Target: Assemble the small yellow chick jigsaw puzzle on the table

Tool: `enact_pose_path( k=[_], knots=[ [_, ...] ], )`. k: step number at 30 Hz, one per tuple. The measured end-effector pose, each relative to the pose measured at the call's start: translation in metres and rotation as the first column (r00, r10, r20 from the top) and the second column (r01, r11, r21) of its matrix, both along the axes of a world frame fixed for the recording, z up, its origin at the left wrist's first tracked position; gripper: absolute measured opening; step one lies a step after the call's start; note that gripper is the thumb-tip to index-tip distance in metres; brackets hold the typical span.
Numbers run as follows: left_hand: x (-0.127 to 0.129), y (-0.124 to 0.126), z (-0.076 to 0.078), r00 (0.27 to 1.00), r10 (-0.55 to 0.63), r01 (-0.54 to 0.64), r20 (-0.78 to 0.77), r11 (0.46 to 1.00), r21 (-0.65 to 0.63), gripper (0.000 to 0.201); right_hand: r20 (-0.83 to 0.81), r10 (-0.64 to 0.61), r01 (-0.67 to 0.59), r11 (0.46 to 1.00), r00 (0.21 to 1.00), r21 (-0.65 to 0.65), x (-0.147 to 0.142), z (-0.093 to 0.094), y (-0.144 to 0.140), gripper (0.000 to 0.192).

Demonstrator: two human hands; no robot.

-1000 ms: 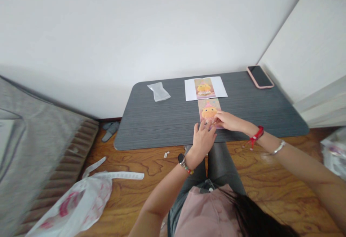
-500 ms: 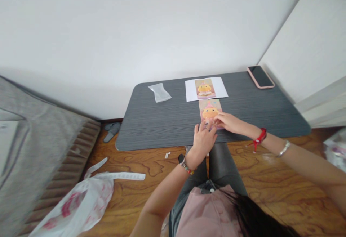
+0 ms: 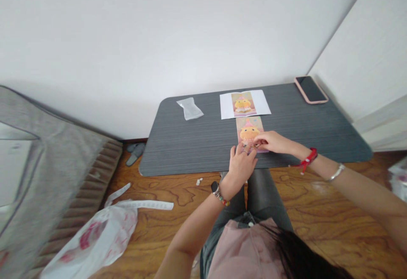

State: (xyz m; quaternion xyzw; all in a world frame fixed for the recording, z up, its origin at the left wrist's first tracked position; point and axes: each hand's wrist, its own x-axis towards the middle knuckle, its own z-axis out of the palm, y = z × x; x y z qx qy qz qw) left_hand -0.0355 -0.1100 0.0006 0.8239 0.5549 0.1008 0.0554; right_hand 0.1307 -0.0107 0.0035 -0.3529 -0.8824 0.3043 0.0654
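A small picture board showing an orange chick in a pink hat lies on the dark grey table near its front edge. My left hand rests at the board's lower left corner, fingers spread on it. My right hand lies over the board's lower right part, fingertips pinched at something too small to make out. Just behind the board lies a white sheet printed with the same chick picture.
A clear plastic bag lies at the table's back left. A phone in a pink case sits at the back right corner. On the wooden floor are a white and pink plastic bag and grey slippers. White cabinet stands at right.
Both hands stay on the lower part of the picture board. The view has shifted slightly, and the right fingertips have drawn a little closer together.
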Motion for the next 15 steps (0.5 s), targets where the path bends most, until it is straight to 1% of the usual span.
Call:
enact_pose_path(
  k=[3, 5, 6, 8, 10, 11, 12, 13, 15],
  knots=[
    [0.0, -0.001, -0.001, 1.0, -0.01, 0.01, 0.009, 1.0, 0.01, 0.03, -0.116, -0.013, 0.026, 0.994, 0.993, 0.106, 0.005, -0.006, -0.014, 0.012],
    [-0.001, -0.001, -0.001, 1.0, -0.01, 0.01, 0.015, 1.0, 0.009, 0.03, -0.206, -0.083, 0.116, 0.982, 0.975, 0.152, 0.009, -0.01, -0.023, 0.015],
    [-0.001, -0.001, -0.002, 1.0, -0.006, 0.006, 0.019, 1.0, 0.007, 0.03, -0.248, -0.144, 0.186, 0.97, 0.958, 0.154, 0.011, -0.012, -0.027, 0.015],
    [-0.003, 0.001, -0.002, 0.999, -0.007, 0.007, 0.035, 1.0, 0.003, 0.029, -0.333, -0.301, 0.353, 0.93, 0.893, 0.105, 0.015, -0.014, -0.032, 0.014],
    [-0.005, 0.003, -0.003, 0.997, -0.027, 0.027, 0.068, 1.0, 0.007, 0.028, -0.411, -0.431, 0.468, 0.884, 0.804, -0.011, 0.017, -0.015, -0.033, 0.014],
    [-0.007, 0.005, -0.004, 0.995, -0.039, 0.038, 0.092, 0.999, 0.009, 0.028, -0.44, -0.467, 0.489, 0.869, 0.767, -0.07, 0.016, -0.015, -0.033, 0.016],
    [-0.009, 0.006, -0.004, 0.992, -0.047, 0.046, 0.12, 0.999, 0.01, 0.03, -0.458, -0.48, 0.486, 0.866, 0.748, -0.115, 0.015, -0.014, -0.032, 0.016],
    [-0.011, 0.007, -0.005, 0.988, -0.047, 0.047, 0.149, 0.999, 0.008, 0.032, -0.462, -0.472, 0.466, 0.874, 0.751, -0.137, 0.013, -0.013, -0.03, 0.017],
    [-0.017, 0.008, -0.005, 0.978, -0.032, 0.033, 0.208, 0.999, 0.002, 0.04, -0.421, -0.428, 0.419, 0.9, 0.8, -0.12, 0.007, -0.009, -0.027, 0.016]
  ],
)
